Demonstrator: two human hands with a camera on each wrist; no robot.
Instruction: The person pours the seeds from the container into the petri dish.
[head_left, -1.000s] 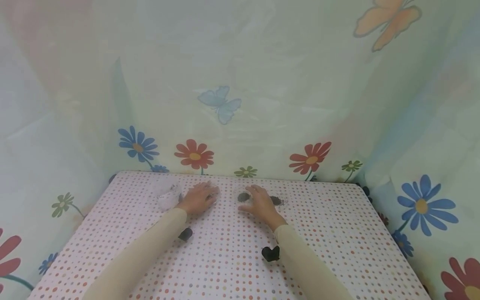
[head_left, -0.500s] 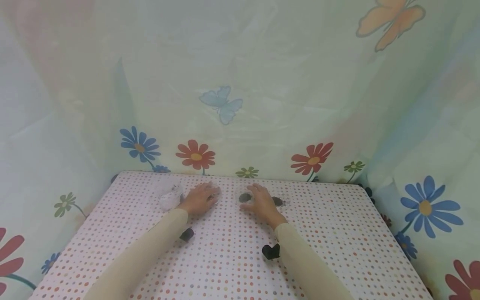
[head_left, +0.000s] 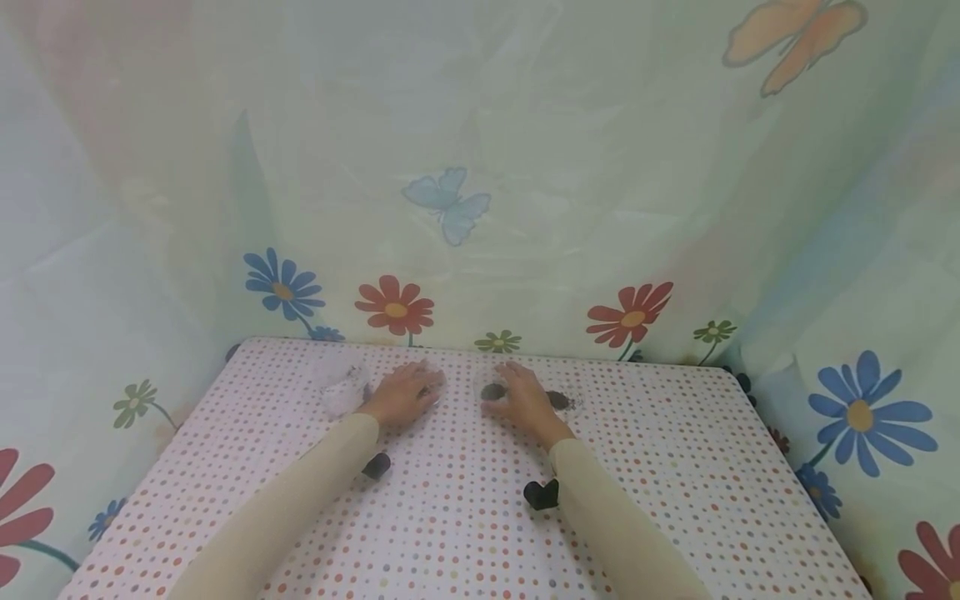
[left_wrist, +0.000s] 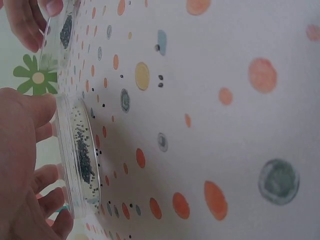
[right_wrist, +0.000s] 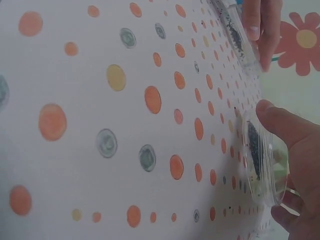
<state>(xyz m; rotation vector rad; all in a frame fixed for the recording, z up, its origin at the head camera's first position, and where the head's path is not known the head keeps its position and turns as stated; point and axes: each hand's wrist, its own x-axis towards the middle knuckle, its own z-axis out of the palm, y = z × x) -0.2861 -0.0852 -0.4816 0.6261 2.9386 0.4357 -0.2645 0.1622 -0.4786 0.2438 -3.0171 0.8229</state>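
My left hand (head_left: 403,395) holds a clear round petri dish (left_wrist: 75,155) by its rim, thumb on one side and curled fingers on the other. Dark granules (left_wrist: 84,160) lie heaped and scattered inside it. A second clear petri dish (right_wrist: 267,162) is held the same way in my right hand (head_left: 525,403). Its dark granules (right_wrist: 254,150) form a denser patch. Both dishes are low at the tabletop near its far edge, a short gap apart. From the head view, my left hand covers most of its dish.
Left of my left hand lies a clear dish with whitish contents and dark specks (head_left: 343,395). Another dark granule patch (head_left: 558,400) sits right of my right hand. Loose dark grains (left_wrist: 160,81) dot the spotted tabletop (head_left: 465,517). A flower-printed curtain (head_left: 525,250) hangs behind.
The head view has shifted slightly, so the scene sits a little further right. Both hands stay at their dishes with hardly any visible movement.
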